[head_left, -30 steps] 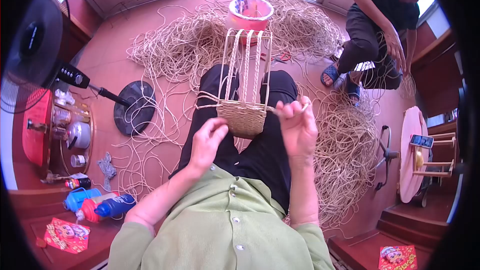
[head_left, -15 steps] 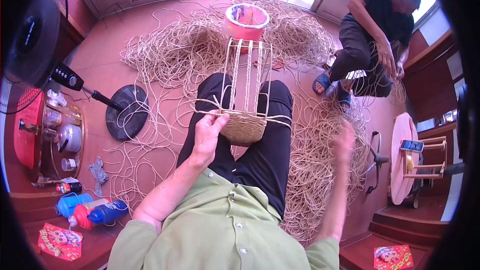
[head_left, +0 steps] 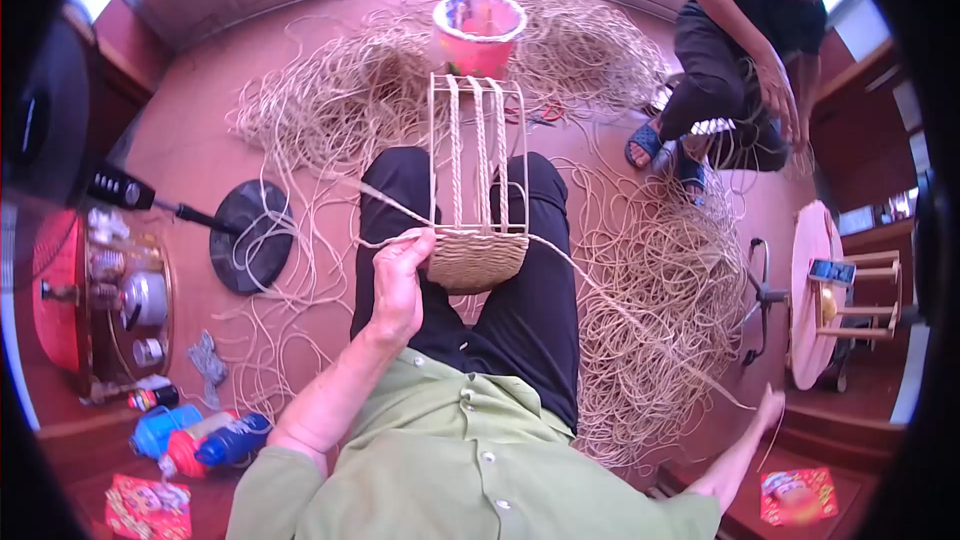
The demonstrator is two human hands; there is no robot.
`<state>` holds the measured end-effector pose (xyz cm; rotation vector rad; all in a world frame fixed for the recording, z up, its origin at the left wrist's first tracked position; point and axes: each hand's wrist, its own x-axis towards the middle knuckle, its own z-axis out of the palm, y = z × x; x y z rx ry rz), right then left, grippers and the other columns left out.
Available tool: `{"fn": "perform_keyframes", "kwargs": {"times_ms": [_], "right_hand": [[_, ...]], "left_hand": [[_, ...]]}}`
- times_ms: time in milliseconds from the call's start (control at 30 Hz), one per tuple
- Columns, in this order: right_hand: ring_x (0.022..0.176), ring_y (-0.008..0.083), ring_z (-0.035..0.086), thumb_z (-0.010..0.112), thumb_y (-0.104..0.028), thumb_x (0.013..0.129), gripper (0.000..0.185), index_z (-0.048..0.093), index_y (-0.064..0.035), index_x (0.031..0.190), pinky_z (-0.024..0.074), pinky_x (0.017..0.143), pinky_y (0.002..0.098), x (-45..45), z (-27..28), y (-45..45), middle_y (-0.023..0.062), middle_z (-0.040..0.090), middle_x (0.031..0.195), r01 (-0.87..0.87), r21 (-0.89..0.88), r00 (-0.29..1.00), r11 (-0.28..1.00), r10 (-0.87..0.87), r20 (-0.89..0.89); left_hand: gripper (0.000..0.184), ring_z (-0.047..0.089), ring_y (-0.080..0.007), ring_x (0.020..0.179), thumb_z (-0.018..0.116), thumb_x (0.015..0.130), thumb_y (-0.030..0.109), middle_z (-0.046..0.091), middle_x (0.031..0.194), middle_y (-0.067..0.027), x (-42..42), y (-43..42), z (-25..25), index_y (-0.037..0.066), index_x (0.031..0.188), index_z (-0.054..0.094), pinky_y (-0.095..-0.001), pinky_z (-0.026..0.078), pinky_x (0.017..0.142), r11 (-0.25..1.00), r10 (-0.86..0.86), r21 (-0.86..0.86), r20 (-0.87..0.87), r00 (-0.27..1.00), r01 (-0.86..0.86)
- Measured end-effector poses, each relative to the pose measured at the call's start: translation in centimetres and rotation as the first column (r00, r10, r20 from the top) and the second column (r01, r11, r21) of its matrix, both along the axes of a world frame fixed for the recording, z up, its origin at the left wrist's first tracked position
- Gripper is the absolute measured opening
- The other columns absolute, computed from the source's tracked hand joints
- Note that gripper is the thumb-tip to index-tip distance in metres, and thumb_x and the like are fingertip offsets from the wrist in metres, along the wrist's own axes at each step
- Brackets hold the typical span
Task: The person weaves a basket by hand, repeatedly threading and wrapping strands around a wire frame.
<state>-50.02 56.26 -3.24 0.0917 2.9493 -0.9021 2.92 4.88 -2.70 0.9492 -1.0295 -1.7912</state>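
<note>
A partly woven basket frame (head_left: 478,258) stands on my lap, its near end filled with tight cord weave and its far part bare bars with twisted cord strips. My left hand (head_left: 398,285) is closed on the left corner of the weave, with cord ends beside the fingers. From the right side of the frame a cord (head_left: 640,325) runs taut down to the right. My right hand (head_left: 768,410), far out to the side, is closed on that cord, and a short tail hangs below it.
Piles of loose cord (head_left: 650,330) cover the floor ahead and to the right. A pink bucket (head_left: 480,45) stands beyond the frame. A fan base (head_left: 250,237) and several bottles (head_left: 230,440) are at left. A co-worker (head_left: 745,50) sits at upper right, near a round stool (head_left: 808,300).
My right hand has swung outward and down to the right, and the cord from the frame is now stretched to it. My left hand and the frame shifted slightly left in view.
</note>
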Motion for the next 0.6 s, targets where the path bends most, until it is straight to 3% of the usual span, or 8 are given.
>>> {"fn": "perform_keyframes", "kwargs": {"times_ms": [67, 167, 333, 367, 400, 467, 500, 600], "right_hand": [[0.106, 0.0218, 0.063, 0.060, -0.004, 0.090, 0.050, 0.053, 0.0003, 0.139, 0.0485, 0.092, 0.0332, 4.7, -0.8, -8.0, 0.0136, 0.067, 0.117, -0.227, -0.210, 0.974, 0.951, 0.220, -0.057], [0.094, 0.0175, 0.064, 0.066, -0.015, 0.091, 0.043, 0.058, -0.0047, 0.132, 0.0504, 0.088, 0.0324, 17.6, -0.7, -28.5, 0.0097, 0.069, 0.108, -0.665, -0.387, 0.721, 0.639, 0.685, -0.106], [0.072, 0.0099, 0.058, 0.068, -0.019, 0.093, 0.022, 0.068, -0.0044, 0.109, 0.0484, 0.069, 0.0295, 22.3, 1.0, -35.0, 0.0012, 0.066, 0.083, -0.808, -0.494, 0.442, 0.320, 0.884, -0.151], [0.074, 0.0125, 0.060, 0.063, -0.016, 0.094, 0.022, 0.070, -0.0037, 0.111, 0.0507, 0.071, 0.0293, 18.3, 1.4, -31.4, 0.0037, 0.067, 0.087, -0.361, -0.733, 0.818, 0.576, 0.573, 0.048], [0.083, 0.0158, 0.065, 0.056, -0.017, 0.097, 0.026, 0.070, -0.0032, 0.115, 0.0542, 0.075, 0.0311, 7.9, -2.9, -23.7, 0.0067, 0.071, 0.097, -0.670, -0.278, 0.742, 0.688, 0.612, -0.274], [0.093, 0.0237, 0.069, 0.058, -0.027, 0.097, 0.036, 0.067, -0.0013, 0.122, 0.0541, 0.082, 0.0331, 1.5, -2.0, -8.5, 0.0146, 0.072, 0.105, -0.142, 0.130, 0.982, 0.981, 0.157, -0.108], [0.097, 0.0276, 0.071, 0.059, -0.032, 0.098, 0.042, 0.065, -0.0003, 0.125, 0.0540, 0.086, 0.0341, -1.6, -1.4, -1.0, 0.0186, 0.072, 0.109, 0.095, 0.311, 0.995, 0.946, -0.095, -0.016], [0.106, 0.0277, 0.068, 0.063, -0.027, 0.095, 0.046, 0.061, -0.0008, 0.133, 0.0512, 0.095, 0.0356, -1.5, -3.9, -2.2, 0.0155, 0.069, 0.121, -0.233, 0.064, 0.972, 0.970, 0.231, 0.044]], "left_hand": [[0.021, 0.064, -0.0091, 0.083, 0.058, 0.100, 0.018, 0.072, 0.091, -0.0018, -1.5, -0.6, 0.9, 0.002, 0.099, 0.072, -0.0255, 0.047, 0.079, 1.000, -0.020, 0.000, -0.021, 1.000, 0.020], [0.024, 0.067, -0.0115, 0.082, 0.057, 0.101, 0.022, 0.073, 0.093, -0.0043, -1.7, -1.8, 2.0, 0.003, 0.103, 0.072, -0.0271, 0.050, 0.078, 0.992, -0.124, 0.037, -0.030, 0.992, 0.125], [0.020, 0.066, -0.0118, 0.086, 0.057, 0.101, 0.019, 0.072, 0.096, -0.0043, -0.2, -2.0, 1.5, 0.003, 0.103, 0.070, -0.0278, 0.049, 0.084, 0.983, -0.093, 0.152, -0.089, 0.992, 0.106], [0.020, 0.066, -0.0115, 0.085, 0.058, 0.101, 0.019, 0.072, 0.095, -0.0040, 0.0, -1.9, 1.4, 0.004, 0.102, 0.071, -0.0279, 0.049, 0.083, 0.985, -0.097, 0.136, -0.077, 0.992, 0.107], [0.021, 0.066, -0.0112, 0.083, 0.058, 0.101, 0.020, 0.073, 0.094, -0.0037, 0.1, -1.8, 1.3, 0.004, 0.102, 0.071, -0.0280, 0.049, 0.081, 0.987, -0.099, 0.118, -0.068, 0.993, 0.107], [0.020, 0.065, -0.0104, 0.084, 0.060, 0.100, 0.020, 0.073, 0.094, -0.0031, 0.4, -1.5, 0.9, 0.004, 0.101, 0.072, -0.0278, 0.048, 0.082, 0.987, -0.109, 0.114, -0.063, 0.992, 0.116], [0.019, 0.064, -0.0104, 0.086, 0.061, 0.099, 0.020, 0.072, 0.094, -0.0032, 0.3, -1.0, 0.9, 0.004, 0.101, 0.071, -0.0278, 0.048, 0.083, 0.987, -0.078, 0.136, -0.074, 0.994, 0.088], [0.019, 0.064, -0.0109, 0.091, 0.062, 0.099, 0.019, 0.072, 0.098, -0.0039, -0.3, -0.7, 1.2, 0.003, 0.102, 0.071, -0.0282, 0.046, 0.089, 0.978, -0.052, 0.196, -0.085, 0.995, 0.068]]}}
